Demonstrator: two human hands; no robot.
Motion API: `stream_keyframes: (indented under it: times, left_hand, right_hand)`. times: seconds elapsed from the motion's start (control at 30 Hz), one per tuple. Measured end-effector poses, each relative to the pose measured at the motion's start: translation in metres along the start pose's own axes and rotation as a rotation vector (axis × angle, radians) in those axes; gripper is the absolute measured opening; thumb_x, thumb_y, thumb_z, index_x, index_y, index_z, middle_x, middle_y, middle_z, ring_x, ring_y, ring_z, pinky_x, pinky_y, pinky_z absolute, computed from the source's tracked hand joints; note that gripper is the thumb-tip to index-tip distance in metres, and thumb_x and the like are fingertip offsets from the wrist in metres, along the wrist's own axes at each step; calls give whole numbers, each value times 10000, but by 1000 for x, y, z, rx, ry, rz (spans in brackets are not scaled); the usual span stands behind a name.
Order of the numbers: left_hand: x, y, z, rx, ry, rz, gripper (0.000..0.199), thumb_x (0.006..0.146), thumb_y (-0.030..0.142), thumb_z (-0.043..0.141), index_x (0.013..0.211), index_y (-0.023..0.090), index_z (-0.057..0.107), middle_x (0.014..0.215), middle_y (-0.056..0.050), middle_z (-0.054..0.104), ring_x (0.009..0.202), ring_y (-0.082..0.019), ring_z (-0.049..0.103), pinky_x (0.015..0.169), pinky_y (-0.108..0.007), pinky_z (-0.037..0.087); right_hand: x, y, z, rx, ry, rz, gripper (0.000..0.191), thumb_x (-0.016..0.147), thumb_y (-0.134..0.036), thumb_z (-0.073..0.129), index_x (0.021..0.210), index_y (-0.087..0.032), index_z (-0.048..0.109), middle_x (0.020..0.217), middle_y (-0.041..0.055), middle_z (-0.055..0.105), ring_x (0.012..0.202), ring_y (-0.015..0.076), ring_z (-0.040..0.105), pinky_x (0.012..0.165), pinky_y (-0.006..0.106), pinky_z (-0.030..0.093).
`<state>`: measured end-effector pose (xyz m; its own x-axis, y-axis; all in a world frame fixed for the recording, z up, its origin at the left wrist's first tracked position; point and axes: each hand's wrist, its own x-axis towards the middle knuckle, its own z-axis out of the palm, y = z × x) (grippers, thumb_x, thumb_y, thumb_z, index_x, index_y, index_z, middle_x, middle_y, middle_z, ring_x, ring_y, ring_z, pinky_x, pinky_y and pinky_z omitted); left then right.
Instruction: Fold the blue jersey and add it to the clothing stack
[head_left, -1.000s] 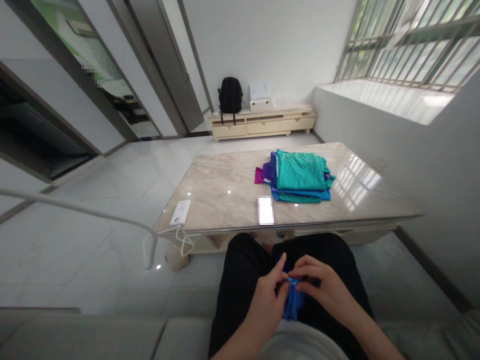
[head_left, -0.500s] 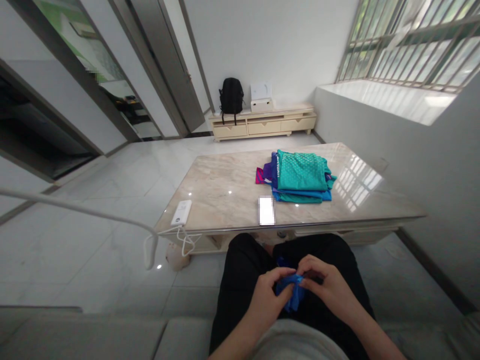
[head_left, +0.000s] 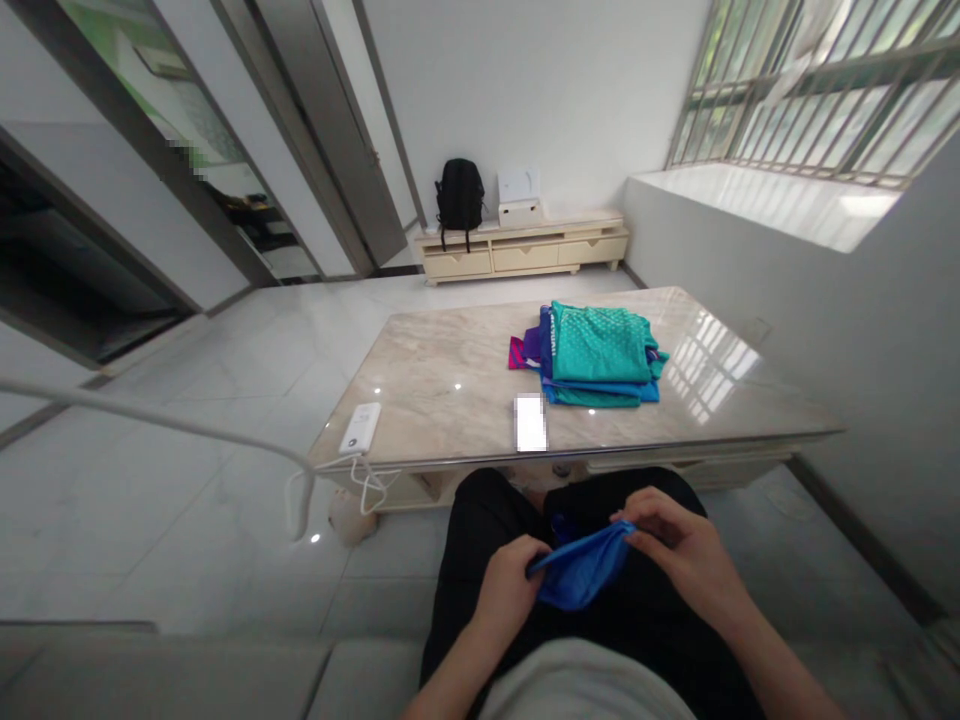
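A piece of blue cloth (head_left: 581,572) is stretched between my two hands, above my lap. My left hand (head_left: 512,582) grips its left end, fingers closed over the edge. At the upper right corner my right hand (head_left: 671,540) pinches the cloth between thumb and fingers. The fabric sags a little in the middle; its exact kind cannot be told. A darker blue bit (head_left: 564,524) shows behind it between my legs. In front of me, a stack of folded clothes (head_left: 600,345), teal on top with blue and purple below, lies on the marble-topped table (head_left: 442,350).
A bright-screened phone (head_left: 531,422) lies at the table's near edge. To the left sits a white power bank (head_left: 361,428) with cables. A grey-white curved arm (head_left: 225,435) reaches in from the left. Against the far wall stands a low cabinet (head_left: 525,255) bearing a black backpack (head_left: 460,195).
My hands have moved apart, the left one leftward and the right one rightward and up. Between them the bunched blue cloth has been pulled out wide.
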<state>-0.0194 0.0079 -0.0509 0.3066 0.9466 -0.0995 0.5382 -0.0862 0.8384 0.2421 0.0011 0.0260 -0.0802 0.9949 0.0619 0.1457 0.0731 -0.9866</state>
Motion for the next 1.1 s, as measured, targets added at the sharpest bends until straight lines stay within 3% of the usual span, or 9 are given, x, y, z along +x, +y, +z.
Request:
stream_keyframes:
  times: [0.1,0.2,0.27,0.37,0.47,0.57,0.77,1.0,1.1]
  left_hand:
    - [2,-11,-11,-83,5,-28,320,723,56,594,903,212,808,895,-68,768,854,-233,690,801,-316,494]
    - [1,-6,-27,-311,-45,-162,342,730,95,594,993,181,793,946,-97,768,801,-237,696,613,-277,507]
    - [-2,6,-40,-491,-62,-201,335,731,122,611,1017,175,778,1145,-131,744,936,-277,712,552,-252,511]
    - [-9,30,-61,-673,-25,-198,222,709,124,668,898,175,771,1350,-130,662,1166,-330,655,608,-245,544]
    - [-15,51,-74,-841,7,-284,76,703,154,723,773,161,751,1178,-139,741,1030,-282,694,599,-222,509]
    - [-19,60,-76,-950,18,-327,59,675,167,744,731,151,754,988,-134,781,879,-229,697,661,-242,513]
    - [-24,52,-72,-733,28,-235,106,763,237,727,805,174,801,1076,-123,789,1072,-298,700,975,-377,522]
    - [-26,42,-76,-421,48,-80,161,832,226,655,883,191,803,1026,-87,809,1017,-256,750,944,-370,581]
    - [-27,44,-79,-343,65,-14,198,851,168,620,907,210,806,1050,-68,807,1024,-229,752,928,-335,590]
  right_hand:
    - [2,1,-14,-37,53,-16,167,863,-360,758,888,-204,702,997,58,639,929,203,649,811,279,556]
    - [3,2,-25,-103,101,-33,183,864,-380,749,881,-209,686,983,52,637,888,189,626,779,262,548]
    - [3,2,-32,-129,109,-38,192,867,-391,742,886,-211,680,970,49,634,885,188,620,771,256,544]
    - [0,-1,-42,-148,84,-27,208,853,-401,755,886,-211,677,954,43,634,862,185,628,760,250,548]
    - [-5,-8,-48,-170,28,-8,198,862,-399,745,886,-214,677,948,41,637,857,185,634,759,247,551]
    - [-10,-14,-51,-200,-37,1,182,887,-392,716,896,-216,669,955,45,635,891,192,638,792,258,552]
    - [-20,-6,-55,-283,-56,63,186,871,-381,731,862,-212,653,895,23,619,709,144,564,653,245,502]
    - [-23,3,-54,-133,-9,175,260,819,-436,787,906,-201,716,952,58,693,824,194,649,728,262,543]
    - [-22,3,-53,-94,-5,221,289,804,-451,799,912,-189,741,884,67,714,765,200,661,679,268,546]
